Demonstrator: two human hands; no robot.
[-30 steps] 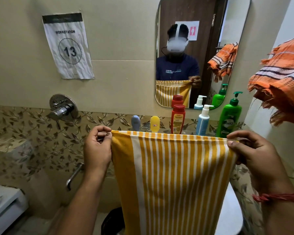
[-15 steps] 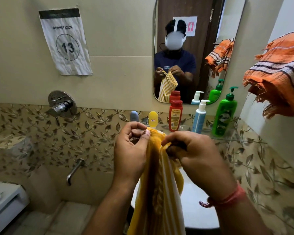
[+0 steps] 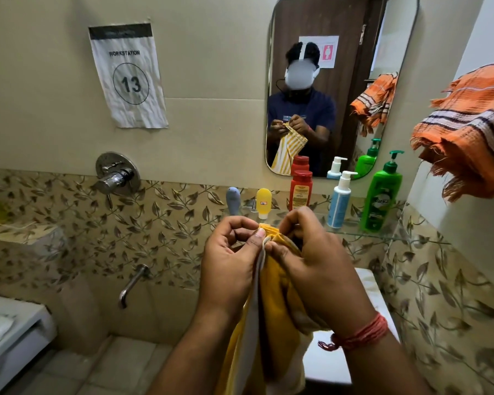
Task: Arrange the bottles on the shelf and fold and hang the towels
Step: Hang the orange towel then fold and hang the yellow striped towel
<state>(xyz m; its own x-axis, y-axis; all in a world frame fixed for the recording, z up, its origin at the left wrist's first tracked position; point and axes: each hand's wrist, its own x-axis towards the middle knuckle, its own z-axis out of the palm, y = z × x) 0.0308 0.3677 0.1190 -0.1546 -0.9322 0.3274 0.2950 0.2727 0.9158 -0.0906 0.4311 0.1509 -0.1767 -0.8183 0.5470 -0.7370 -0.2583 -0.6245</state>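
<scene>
Yellow-and-white striped towel (image 3: 271, 303) hangs folded lengthwise, top corners pinched together. Orange striped towel (image 3: 468, 138) draped bunched at upper right. On glass shelf (image 3: 382, 238), upright in a row: grey tube (image 3: 233, 201), yellow tube (image 3: 263, 203), red bottle (image 3: 300, 191), blue pump bottle (image 3: 340, 199), green pump bottle (image 3: 381, 193).

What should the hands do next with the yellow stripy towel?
Probably pinch the two top corners together in one hand and smooth the fold down with the other. Both the left hand and right hand already hold the yellow striped towel at its top edge, corners nearly meeting, while the rest hangs loose and bunched below.
</scene>
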